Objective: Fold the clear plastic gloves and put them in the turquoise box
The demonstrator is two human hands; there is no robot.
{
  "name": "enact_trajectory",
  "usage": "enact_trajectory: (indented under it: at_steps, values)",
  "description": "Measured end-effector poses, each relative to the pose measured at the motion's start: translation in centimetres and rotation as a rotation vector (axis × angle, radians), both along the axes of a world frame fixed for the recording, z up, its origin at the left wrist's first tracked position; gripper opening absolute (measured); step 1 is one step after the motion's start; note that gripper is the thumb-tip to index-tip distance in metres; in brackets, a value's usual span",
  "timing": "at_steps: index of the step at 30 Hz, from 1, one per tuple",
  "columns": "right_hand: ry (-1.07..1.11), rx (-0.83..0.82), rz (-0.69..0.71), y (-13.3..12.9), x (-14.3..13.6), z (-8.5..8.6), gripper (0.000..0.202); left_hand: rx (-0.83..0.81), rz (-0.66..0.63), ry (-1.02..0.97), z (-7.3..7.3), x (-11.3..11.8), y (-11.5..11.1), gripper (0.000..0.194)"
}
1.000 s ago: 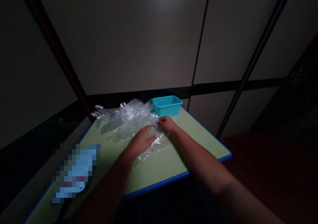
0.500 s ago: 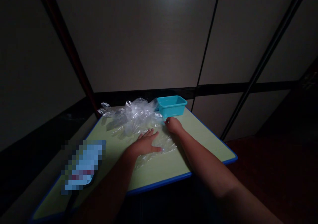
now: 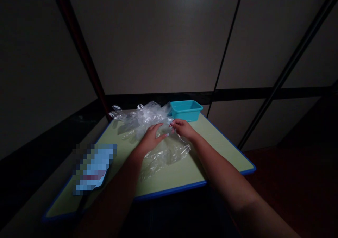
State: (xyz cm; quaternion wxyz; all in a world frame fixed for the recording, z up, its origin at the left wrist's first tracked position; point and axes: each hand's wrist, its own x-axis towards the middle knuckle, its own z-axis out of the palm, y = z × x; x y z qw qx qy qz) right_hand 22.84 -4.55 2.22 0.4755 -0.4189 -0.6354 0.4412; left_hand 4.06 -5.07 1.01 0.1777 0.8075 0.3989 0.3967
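Observation:
A clear, crinkled plastic sheet or bag point(image 3: 169, 151) lies spread on the pale green table, under and in front of both hands. Behind it is a heap of clear plastic point(image 3: 148, 115). My left hand point(image 3: 151, 137) is over the plastic with thumb and fingers apart, holding nothing that I can see. My right hand point(image 3: 181, 127) is closed in a pinch on the far right part of the clear plastic, just in front of the turquoise basket point(image 3: 187, 115). Its fingertips are close to those of my left hand.
The table point(image 3: 224, 150) has a blue edge. A phone-like device point(image 3: 96, 169), its screen pixelated, lies at the left with a dark strap or cable below it. Panelled cabinet doors point(image 3: 163, 48) stand behind the table.
My left hand has moved away from me, toward my right hand. My right hand's fingers have turned inward to the left. The view has shifted slightly.

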Motion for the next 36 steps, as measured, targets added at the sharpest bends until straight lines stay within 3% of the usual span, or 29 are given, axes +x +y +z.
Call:
enact_trajectory:
  at_steps: [5, 7, 12, 16, 20, 23, 28, 36]
  values:
    - [0.194, -0.037, 0.110, 0.0, -0.1, 0.1, 0.030, -0.111, -0.125, -0.078, 0.3, 0.2, -0.1, 0.019]
    - [0.247, -0.072, 0.111, 0.2, -0.1, 0.1, 0.033, -0.173, -0.133, -0.147, 0.6, 0.2, -0.1, 0.018]
    - [0.349, -0.239, 0.048, 0.1, 0.1, 0.5, 0.044, -0.236, 0.012, -0.406, 1.1, -0.5, 0.5, 0.019]
    - [0.380, -0.319, 0.109, -0.4, -0.2, 0.8, 0.059, -0.209, 0.172, -0.622, 0.9, -1.3, 1.5, 0.013]
    - [0.413, -0.343, 0.173, -1.1, -0.7, 0.9, 0.064, -0.207, 0.253, -0.741, 0.7, -1.7, 2.0, 0.011]
    - [0.397, -0.303, 0.198, -1.3, -0.9, 0.7, 0.063, -0.196, 0.302, -0.791, 0.6, -1.8, 2.2, 0.012]
    - [0.374, -0.205, 0.261, -1.1, -1.1, -0.4, 0.042, -0.171, 0.365, -0.831, 0.3, -2.0, 2.4, 0.011]
    - [0.367, -0.249, 0.374, -1.3, -1.3, -0.7, 0.036, -0.149, 0.399, -0.810, 0.0, -2.1, 2.8, 0.009]
